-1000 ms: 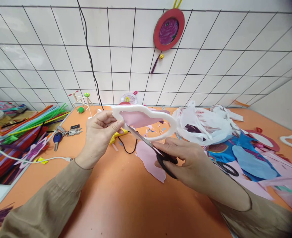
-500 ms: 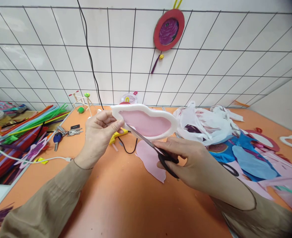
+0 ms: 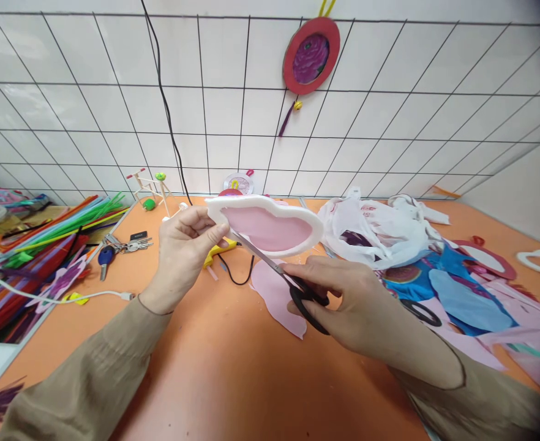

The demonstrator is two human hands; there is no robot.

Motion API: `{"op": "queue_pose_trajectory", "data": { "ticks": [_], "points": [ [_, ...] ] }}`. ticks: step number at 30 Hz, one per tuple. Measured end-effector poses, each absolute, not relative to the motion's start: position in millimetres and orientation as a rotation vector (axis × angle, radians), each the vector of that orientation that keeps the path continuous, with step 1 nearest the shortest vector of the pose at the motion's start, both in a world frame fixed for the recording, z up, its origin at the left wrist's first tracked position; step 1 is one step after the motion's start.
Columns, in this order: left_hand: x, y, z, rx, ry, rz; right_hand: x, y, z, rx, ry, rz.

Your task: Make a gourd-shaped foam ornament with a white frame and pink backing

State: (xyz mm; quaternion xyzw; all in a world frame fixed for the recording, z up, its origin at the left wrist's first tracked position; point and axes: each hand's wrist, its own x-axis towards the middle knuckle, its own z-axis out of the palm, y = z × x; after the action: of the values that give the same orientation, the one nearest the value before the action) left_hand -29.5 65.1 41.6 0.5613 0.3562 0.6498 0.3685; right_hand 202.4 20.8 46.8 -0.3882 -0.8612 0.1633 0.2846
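My left hand [image 3: 185,245] pinches the left end of a white foam frame [image 3: 292,208] with a wavy outline, raised above the table. Pink sheet material [image 3: 267,228] fills the frame's inside. In my right hand [image 3: 343,297] are black-handled scissors [image 3: 304,297], fingers through the loops. Their blades reach up and left to the frame's lower edge, close to my left thumb; whether they touch the material I cannot tell. Below the scissors a pink cut piece [image 3: 277,297] lies on the orange table [image 3: 215,361].
A yellow glue gun [image 3: 218,250] lies behind my left hand. Keys [image 3: 125,245] and colourful pipe cleaners [image 3: 54,251] are on the left. To the right are white plastic bags [image 3: 375,229], blue fabric [image 3: 439,282] and second scissors [image 3: 421,312]. A red round ornament [image 3: 291,67] hangs on the tiled wall.
The frame's right end has shifted slightly left and tilted a little. My right hand and the scissors have moved very slightly; both grips stay the same.
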Motion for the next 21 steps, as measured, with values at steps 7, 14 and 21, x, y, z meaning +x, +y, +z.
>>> {"op": "queue_pose_trajectory", "data": {
  "ticks": [7, 14, 21],
  "points": [
    [-28.8, 65.3, 40.1, 1.432, 0.904, 1.656, 200.9, 21.4, 46.0, -1.058, -2.297, 0.474],
    [-27.4, 64.7, 40.9, 1.390, 0.917, 1.666, 197.5, 21.3, 47.2, -1.024, -2.275, 0.499],
    [-27.6, 63.8, 42.7, 1.383, 0.952, 1.678, 194.5, 21.2, 47.6, -1.015, -2.248, 0.518]
  ]
}}
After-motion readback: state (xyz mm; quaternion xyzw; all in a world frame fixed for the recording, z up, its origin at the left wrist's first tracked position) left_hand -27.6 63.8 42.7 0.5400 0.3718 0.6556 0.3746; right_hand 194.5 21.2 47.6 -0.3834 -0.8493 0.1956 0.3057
